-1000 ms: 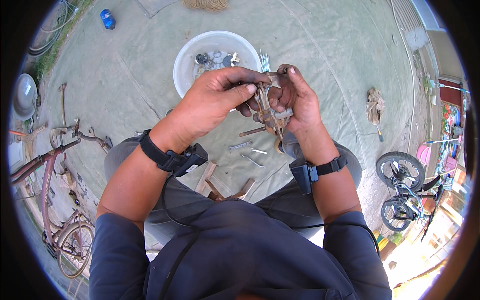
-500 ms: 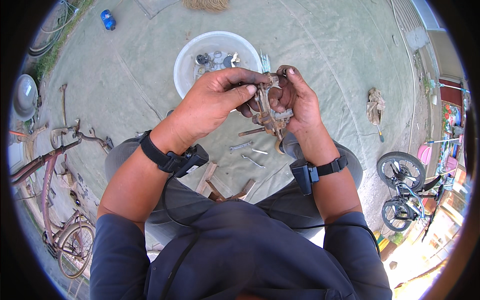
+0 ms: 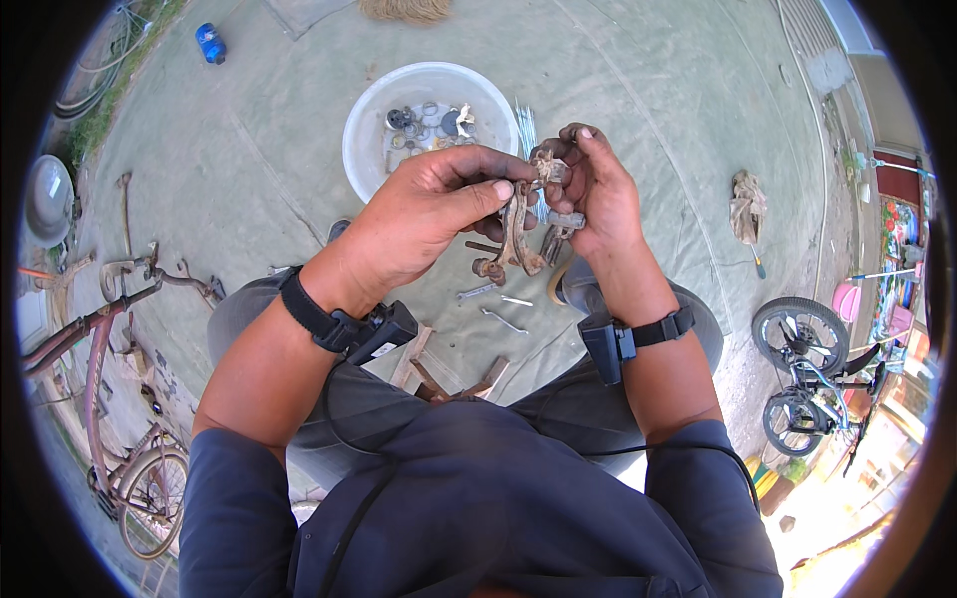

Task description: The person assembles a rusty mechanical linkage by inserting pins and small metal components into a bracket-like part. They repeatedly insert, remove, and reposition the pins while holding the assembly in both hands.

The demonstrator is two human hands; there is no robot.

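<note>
Above my lap, both hands hold a rusty bicycle brake caliper (image 3: 515, 237). Its curved arm hangs down between them, with a stubby end lower left and a greyer metal piece beside my right palm. My left hand (image 3: 434, 204) pinches its upper part between thumb and forefinger; the other fingers are partly hidden behind the metal. Dark with grime, my right hand (image 3: 602, 194) curls round the right side of the caliper, thumb raised. Just beyond stands a pale round basin (image 3: 367, 110) with small metal parts (image 3: 431, 122) lying in it.
Wrenches (image 3: 503, 320) lie on the green ground sheet (image 3: 638, 100) before a wooden frame (image 3: 419, 354) between my legs. Thin rods (image 3: 525, 130) lie beside the basin. An old bicycle frame (image 3: 98, 364) is at left, a small bike (image 3: 797, 369) at right, a dirty rag (image 3: 748, 209) nearer.
The caliper has been turned in my fingers: its curved arm now shows broadside, and the long bolt that stuck out leftward no longer shows the same way. Both hands stay nearly in place.
</note>
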